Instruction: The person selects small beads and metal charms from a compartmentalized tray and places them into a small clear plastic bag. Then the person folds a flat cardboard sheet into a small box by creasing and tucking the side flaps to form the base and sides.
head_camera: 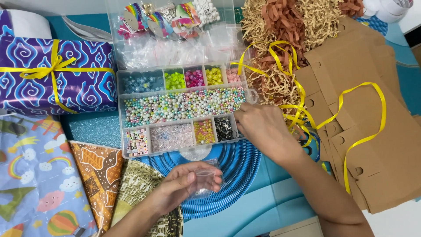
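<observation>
Holding a small clear plastic bag point(205, 179) pinched in my left hand point(182, 186), I judge bead-picking underway: right hand point(258, 125), fingers closed, at the clear compartmented bead box point(182, 109); next needs carrying beads bagward.

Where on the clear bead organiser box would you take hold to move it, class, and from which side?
Probably by its two short end walls, one hand from each side. The bead organiser box lies flat, wide and open, its compartments full of loose beads, so a level two-sided grip suits it. Its near edge is crowded: the right hand rests at the near right corner, and the left hand holds a small clear bag.
</observation>
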